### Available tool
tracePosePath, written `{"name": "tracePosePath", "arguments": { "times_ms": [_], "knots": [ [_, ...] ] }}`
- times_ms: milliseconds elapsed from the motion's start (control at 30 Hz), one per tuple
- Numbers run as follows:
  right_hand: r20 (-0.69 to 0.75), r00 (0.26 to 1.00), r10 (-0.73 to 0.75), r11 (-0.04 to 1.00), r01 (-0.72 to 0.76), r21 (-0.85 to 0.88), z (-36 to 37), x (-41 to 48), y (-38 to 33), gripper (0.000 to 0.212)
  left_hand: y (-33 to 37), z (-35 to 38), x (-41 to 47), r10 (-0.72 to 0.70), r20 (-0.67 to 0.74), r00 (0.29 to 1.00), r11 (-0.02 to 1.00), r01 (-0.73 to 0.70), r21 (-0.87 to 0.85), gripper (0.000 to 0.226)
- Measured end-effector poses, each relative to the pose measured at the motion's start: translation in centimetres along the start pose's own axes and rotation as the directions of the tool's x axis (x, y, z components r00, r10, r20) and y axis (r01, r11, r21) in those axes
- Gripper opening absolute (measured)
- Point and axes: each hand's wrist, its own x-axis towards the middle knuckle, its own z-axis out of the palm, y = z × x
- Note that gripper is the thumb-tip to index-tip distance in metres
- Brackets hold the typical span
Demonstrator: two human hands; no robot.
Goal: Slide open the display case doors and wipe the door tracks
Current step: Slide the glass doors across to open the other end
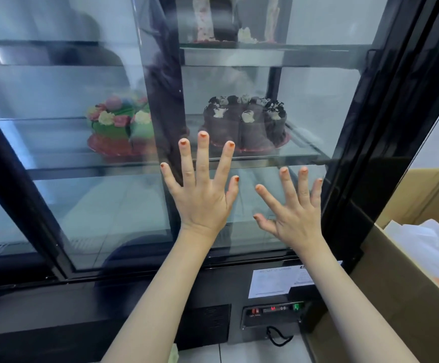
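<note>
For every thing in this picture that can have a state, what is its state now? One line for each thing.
Left hand: open, fingers spread, flat against the glass door.
Right hand: open, fingers spread, against the same glass.
Glass door: its left edge stands mid-case; shut or part open cannot be told.
Chocolate cake: whole, on the middle shelf.
Green flower cake: a wedge is missing.
Cardboard box: open at the top.
Green switch: lit.

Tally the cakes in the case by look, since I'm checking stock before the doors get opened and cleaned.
Chocolate cake with white-and-dark topping, middle shelf: 1
Green cake with pastel flowers, middle shelf: 1
Partly cut cake with pale speckled sides, upper shelf, cropped by the frame: 1
Total: 3
</note>
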Motion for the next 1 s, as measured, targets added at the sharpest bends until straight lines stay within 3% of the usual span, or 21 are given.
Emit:
{"name": "tracePosePath", "arguments": {
  "times_ms": [367, 600, 700, 800, 867, 1000],
  "knots": [
    [0.014, 1.0, -0.005, 1.0, 0.005, 0.016, -0.2, -0.6, 1.1, 0.07, 1.0, 0.2, 0.0, 0.009, 0.001, 1.0, 1.0, -0.009, -0.005, 0.063],
    [0.013, 1.0, 0.004, 0.999, -0.005, 0.049, -0.2, -0.7, 1.0, 0.07, 0.7, -0.5, 0.2, 0.041, 0.024, 0.999, 0.999, -0.041, 0.03, 0.053],
    [0.015, 1.0, 0.025, 0.997, -0.026, 0.067, -0.4, -0.6, 0.7, 0.068, -0.7, -1.6, 0.5, 0.115, -0.013, 0.993, 0.993, -0.116, -0.012, 0.044],
    [0.018, 0.998, 0.063, 0.995, -0.065, 0.076, -0.7, -0.4, 0.0, 0.065, -3.6, -2.7, -0.2, 0.208, -0.045, 0.977, 0.964, -0.212, -0.159, 0.037],
    [0.012, 0.994, 0.11, 0.991, -0.11, 0.069, -0.9, -0.2, -0.8, 0.06, -5.9, -3.6, -1.8, 0.171, -0.015, 0.985, 0.956, -0.17, -0.238, 0.038],
    [-0.032, 0.969, 0.245, 0.967, -0.242, 0.075, -1.7, 0.8, -3.2, 0.04, -10.0, -5.6, -5.6, 0.092, 0.117, 0.989, 0.979, -0.068, -0.192, 0.038]
  ]
}}
